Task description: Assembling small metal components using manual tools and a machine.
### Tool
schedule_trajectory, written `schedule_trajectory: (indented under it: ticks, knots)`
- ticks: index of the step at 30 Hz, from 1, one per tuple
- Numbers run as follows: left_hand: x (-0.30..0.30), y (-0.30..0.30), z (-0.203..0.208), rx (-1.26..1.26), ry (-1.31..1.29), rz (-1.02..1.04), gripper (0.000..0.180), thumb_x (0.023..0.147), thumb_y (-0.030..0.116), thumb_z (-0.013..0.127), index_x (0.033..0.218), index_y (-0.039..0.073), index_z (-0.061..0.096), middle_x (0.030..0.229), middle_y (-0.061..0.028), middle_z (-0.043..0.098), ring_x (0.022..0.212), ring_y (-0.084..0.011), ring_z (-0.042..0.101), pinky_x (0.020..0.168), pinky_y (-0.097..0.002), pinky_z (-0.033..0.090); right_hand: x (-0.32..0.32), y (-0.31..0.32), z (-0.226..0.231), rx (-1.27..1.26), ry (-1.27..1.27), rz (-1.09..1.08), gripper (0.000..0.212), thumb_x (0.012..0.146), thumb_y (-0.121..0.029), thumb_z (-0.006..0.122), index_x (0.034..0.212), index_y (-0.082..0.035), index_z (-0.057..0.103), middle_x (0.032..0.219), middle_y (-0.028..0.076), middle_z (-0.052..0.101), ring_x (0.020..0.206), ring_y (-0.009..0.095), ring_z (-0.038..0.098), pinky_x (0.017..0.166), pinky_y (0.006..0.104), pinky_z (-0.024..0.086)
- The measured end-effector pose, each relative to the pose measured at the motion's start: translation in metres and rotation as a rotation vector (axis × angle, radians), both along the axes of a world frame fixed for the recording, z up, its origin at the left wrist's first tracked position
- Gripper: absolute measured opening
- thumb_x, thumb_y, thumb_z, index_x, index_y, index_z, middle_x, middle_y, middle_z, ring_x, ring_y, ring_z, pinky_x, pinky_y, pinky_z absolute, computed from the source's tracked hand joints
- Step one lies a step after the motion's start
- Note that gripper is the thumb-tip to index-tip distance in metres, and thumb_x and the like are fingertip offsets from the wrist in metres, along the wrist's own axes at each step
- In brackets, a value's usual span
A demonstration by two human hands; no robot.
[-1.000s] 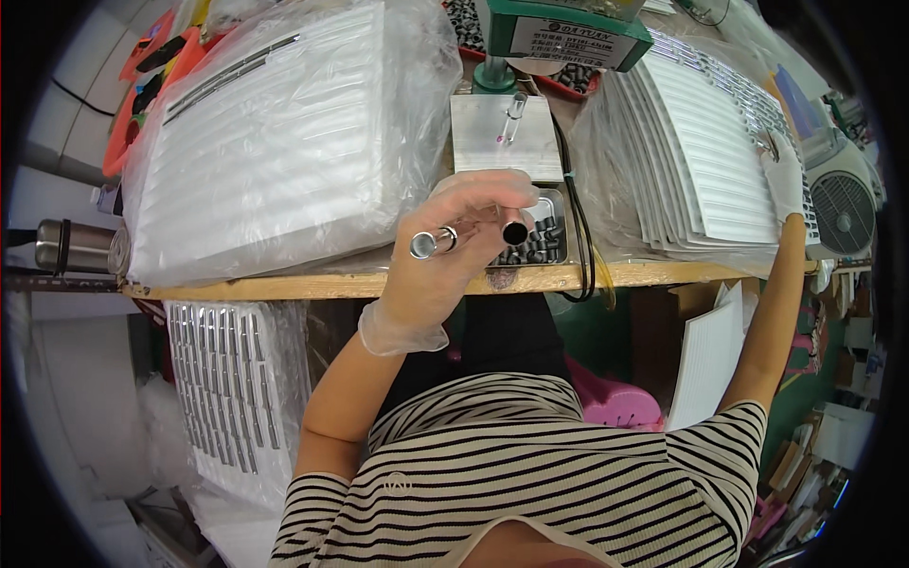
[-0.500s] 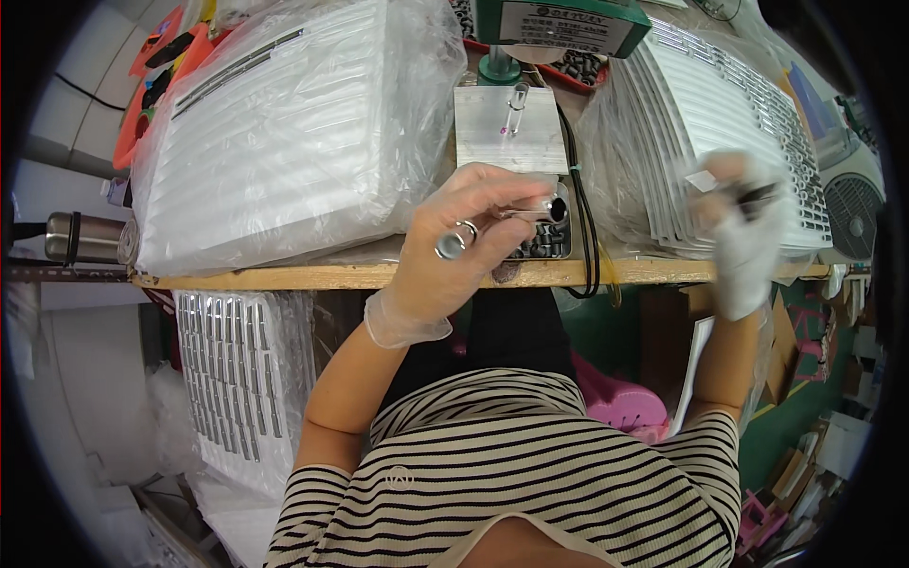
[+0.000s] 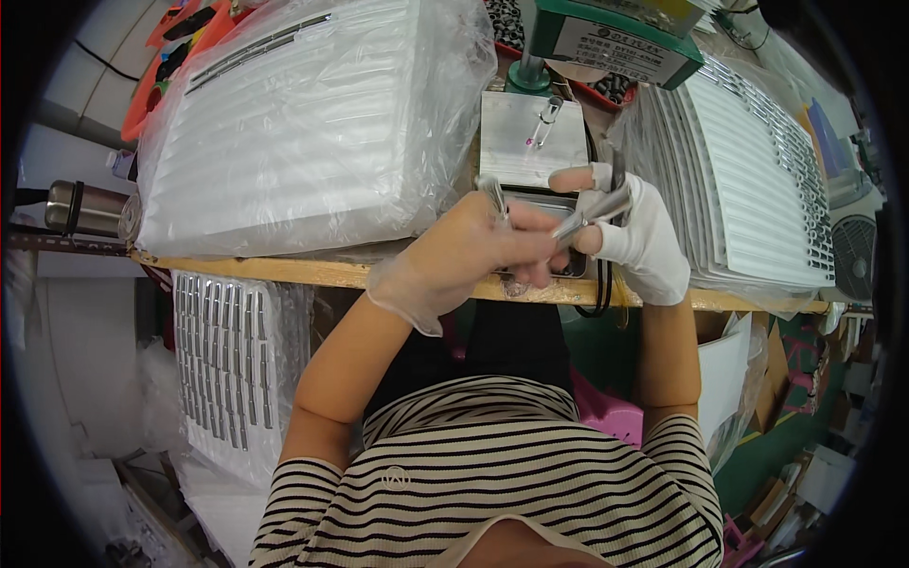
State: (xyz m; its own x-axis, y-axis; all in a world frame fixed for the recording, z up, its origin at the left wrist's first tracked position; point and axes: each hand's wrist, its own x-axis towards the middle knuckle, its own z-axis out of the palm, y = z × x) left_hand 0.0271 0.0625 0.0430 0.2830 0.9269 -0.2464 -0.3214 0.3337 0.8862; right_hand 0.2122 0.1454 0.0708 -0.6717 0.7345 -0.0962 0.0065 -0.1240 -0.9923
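Note:
My left hand (image 3: 464, 248), in a thin clear glove, is closed around a shiny metal tube (image 3: 493, 193) whose end stands up by its knuckles. Its fingertips meet another metal tube (image 3: 571, 225) between the two hands. My right hand (image 3: 642, 237), in a white glove with bare fingertips, grips shiny metal tubes (image 3: 611, 204) slanting up to the right; how many is blurred. A dark slim piece (image 3: 617, 170) stands by its fingers. Beneath the hands, a small metal tray (image 3: 574, 269) at the table edge is mostly hidden.
Behind the hands is a green bench press (image 3: 615, 43) with a metal plate (image 3: 507, 142) and an upright pin. Plastic-wrapped white foam trays (image 3: 303, 151) lie left; stacked foam sheets with metal tubes (image 3: 767, 170) lie right. Red bins of dark parts (image 3: 611, 90) stand behind.
My right hand has come left from the foam sheets on the right to meet my left hand, bringing metal tubes. My left hand has turned, with its fingers now lower. The view has shifted slightly.

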Motion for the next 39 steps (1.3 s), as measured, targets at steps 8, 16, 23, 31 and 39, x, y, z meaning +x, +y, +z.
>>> schedule_trajectory:
  ticks: [8,16,23,31,39]
  knots:
    - [-0.001,0.081,-0.04,0.869,0.998,0.67,0.032,0.089,0.015,0.057,0.115,-0.004,0.057,0.097,-0.0177,0.068,0.086,-0.026,0.065,0.078,-0.0342,0.049,-0.035,0.046,-0.034,0.479,-0.293,-0.506,0.026,0.074,-0.015,0.077,0.091,0.002,0.067,0.068,0.0,0.063,0.059,0.004,0.053,0.054,0.0202,0.043]
    - [0.003,0.051,-0.036,0.485,0.293,0.811,0.028,0.091,0.016,0.055,0.113,-0.001,0.051,0.089,-0.0095,0.064,0.083,-0.0182,0.063,0.071,-0.029,0.048,-0.054,0.054,-0.054,0.552,-0.352,-0.443,0.025,0.075,-0.015,0.076,0.091,0.002,0.068,0.065,0.0,0.059,0.057,0.005,0.049,0.053,0.021,0.041]
    - [-0.001,-0.023,0.005,-0.038,-0.253,0.155,0.023,0.092,0.013,0.052,0.111,0.0,0.052,0.09,-0.0084,0.063,0.082,-0.0161,0.063,0.07,-0.0254,0.048,-0.006,-0.003,-0.038,0.29,-0.066,-0.407,0.03,0.086,-0.025,0.066,0.101,0.001,0.068,0.072,-0.002,0.061,0.063,0.007,0.054,0.06,0.0226,0.045]
    - [-0.002,-0.033,0.007,-0.036,-0.128,0.029,0.029,0.092,0.011,0.053,0.118,-0.001,0.052,0.091,-0.0073,0.063,0.087,-0.0157,0.062,0.075,-0.0247,0.048,-0.011,0.01,-0.038,0.336,-0.234,-0.563,0.03,0.088,-0.028,0.064,0.093,0.001,0.067,0.066,-0.001,0.055,0.06,0.009,0.049,0.056,0.0245,0.039]
    - [-0.001,-0.033,-0.01,0.016,-0.138,0.154,0.023,0.092,0.01,0.053,0.113,0.001,0.053,0.094,-0.0073,0.061,0.091,-0.0168,0.061,0.081,-0.0273,0.048,-0.086,0.079,-0.012,0.903,-0.954,-0.209,0.044,0.079,-0.04,0.064,0.094,0.001,0.065,0.082,0.019,0.067,0.08,0.031,0.066,0.074,0.0343,0.05]
